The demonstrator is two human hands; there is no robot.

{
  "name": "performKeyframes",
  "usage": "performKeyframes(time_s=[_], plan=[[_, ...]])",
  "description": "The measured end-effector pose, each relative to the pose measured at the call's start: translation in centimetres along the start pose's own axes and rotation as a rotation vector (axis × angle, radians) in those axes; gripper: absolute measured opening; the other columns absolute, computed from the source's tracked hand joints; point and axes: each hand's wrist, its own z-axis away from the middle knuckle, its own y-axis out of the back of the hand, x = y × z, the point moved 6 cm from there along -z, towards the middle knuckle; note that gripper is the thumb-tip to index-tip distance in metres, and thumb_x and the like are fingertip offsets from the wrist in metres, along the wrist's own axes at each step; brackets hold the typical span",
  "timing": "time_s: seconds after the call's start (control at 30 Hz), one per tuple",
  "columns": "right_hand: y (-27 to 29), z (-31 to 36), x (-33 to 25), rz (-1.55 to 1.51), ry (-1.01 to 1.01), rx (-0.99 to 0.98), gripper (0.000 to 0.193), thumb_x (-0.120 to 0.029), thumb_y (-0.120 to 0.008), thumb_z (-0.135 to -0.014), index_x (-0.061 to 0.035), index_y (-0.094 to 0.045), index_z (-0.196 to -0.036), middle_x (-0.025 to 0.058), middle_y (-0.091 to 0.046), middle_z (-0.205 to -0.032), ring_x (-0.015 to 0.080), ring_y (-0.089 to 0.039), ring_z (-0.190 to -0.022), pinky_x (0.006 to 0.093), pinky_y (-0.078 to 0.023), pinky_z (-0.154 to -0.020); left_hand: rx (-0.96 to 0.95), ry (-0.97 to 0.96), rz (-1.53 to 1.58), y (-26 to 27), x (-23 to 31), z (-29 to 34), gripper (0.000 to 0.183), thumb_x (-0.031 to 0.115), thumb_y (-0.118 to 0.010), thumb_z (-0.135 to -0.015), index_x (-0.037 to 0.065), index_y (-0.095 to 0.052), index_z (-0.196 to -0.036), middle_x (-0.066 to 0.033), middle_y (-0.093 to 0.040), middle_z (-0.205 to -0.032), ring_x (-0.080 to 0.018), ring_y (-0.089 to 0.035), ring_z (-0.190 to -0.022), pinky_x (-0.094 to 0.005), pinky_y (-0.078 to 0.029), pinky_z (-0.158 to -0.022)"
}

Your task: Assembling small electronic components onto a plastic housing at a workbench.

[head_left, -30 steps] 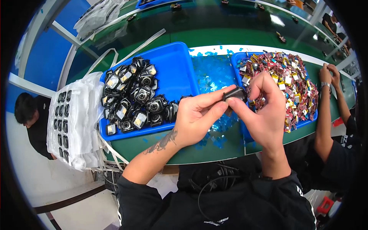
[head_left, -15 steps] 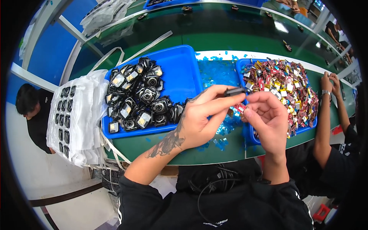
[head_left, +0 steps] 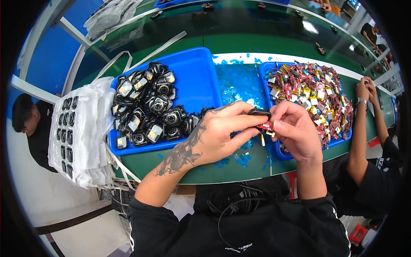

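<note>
Presently | left hand's (head_left: 229, 128) grip clasped about black casing (head_left: 258, 112) and red board (head_left: 267, 126) | right hand's (head_left: 299, 133) grip nearly closed at board's edge, hold unclear | parts above desk (head_left: 239, 172) between blue trays (head_left: 195, 77), apparently for short reach

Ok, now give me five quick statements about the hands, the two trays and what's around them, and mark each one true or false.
1. The left hand and the right hand come close together at a small red piece. True.
2. The black piece lies flat on the table. False: the left hand holds the black piece above the green table.
3. Blue scraps lie scattered between the left tray and the right tray. True.
4. The left tray holds a heap of red parts. False: it holds black watch-like parts; the red parts are in the right tray.
5. The white stack stands to the left of the left tray. True.
</note>
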Motion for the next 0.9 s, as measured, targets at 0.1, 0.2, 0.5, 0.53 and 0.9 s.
performKeyframes(time_s=[0.1, 0.2, 0.5, 0.53, 0.9], plan=[[-0.1, -0.1, 0.1, 0.043, 0.010, -0.023, 0.012, -0.007, -0.073, -0.083, -0.0030, -0.063, -0.089, 0.0022, -0.065, -0.085, 0.0068, -0.060, -0.077, 0.0202, -0.047, -0.065, 0.041, -0.041, -0.031, 0.0, 0.2, 0.1, 0.029, 0.001, -0.076, -0.076, 0.001, -0.071, -0.104, -0.0115, -0.067, -0.095, -0.0210, -0.067, -0.080, -0.0285, -0.053, -0.069], [0.3, -0.5, 0.1, 0.040, 0.004, -0.071, 0.011, -0.008, -0.072, -0.084, -0.0031, -0.063, -0.089, 0.0017, -0.065, -0.085, 0.0064, -0.059, -0.076, 0.0204, -0.046, -0.066, 0.031, -0.064, -0.073, -0.1, 0.5, 0.2, 0.028, 0.001, -0.076, -0.075, 0.001, -0.072, -0.103, -0.0115, -0.067, -0.094, -0.0213, -0.067, -0.077, -0.0291, -0.054, -0.067], [0.4, -0.3, -0.4, 0.131, 0.009, -0.015, 0.011, -0.008, -0.071, -0.085, -0.0028, -0.062, -0.088, 0.0009, -0.064, -0.085, 0.0048, -0.058, -0.076, 0.0193, -0.045, -0.067, 0.091, 0.009, -0.060, -0.3, 0.1, 0.3, 0.018, -0.002, -0.072, -0.078, 0.000, -0.072, -0.096, -0.0114, -0.068, -0.086, -0.0192, -0.067, -0.075, -0.0273, -0.053, -0.064], [0.4, -0.2, -0.5, 0.184, 0.043, 0.015, 0.010, -0.007, -0.071, -0.086, -0.0026, -0.062, -0.088, 0.0007, -0.064, -0.085, 0.0046, -0.058, -0.077, 0.0191, -0.045, -0.068, 0.072, 0.097, 0.006, -0.4, -0.3, 0.4, 0.016, -0.002, -0.071, -0.080, -0.001, -0.072, -0.095, -0.0105, -0.068, -0.085, -0.0166, -0.067, -0.075, -0.0259, -0.053, -0.064], [-1.3, 1.0, -1.1, 0.283, 0.182, 0.151, 0.023, 0.004, -0.070, -0.082, 0.0014, -0.061, -0.103, 0.0037, -0.060, -0.096, 0.0061, -0.058, -0.083, 0.0183, -0.048, -0.070, 0.014, 0.529, 0.381, -1.8, -2.2, 1.0, 0.014, -0.003, -0.065, -0.086, -0.004, -0.072, -0.098, -0.0094, -0.068, -0.094, -0.0108, -0.065, -0.082, -0.0220, -0.056, -0.071]])
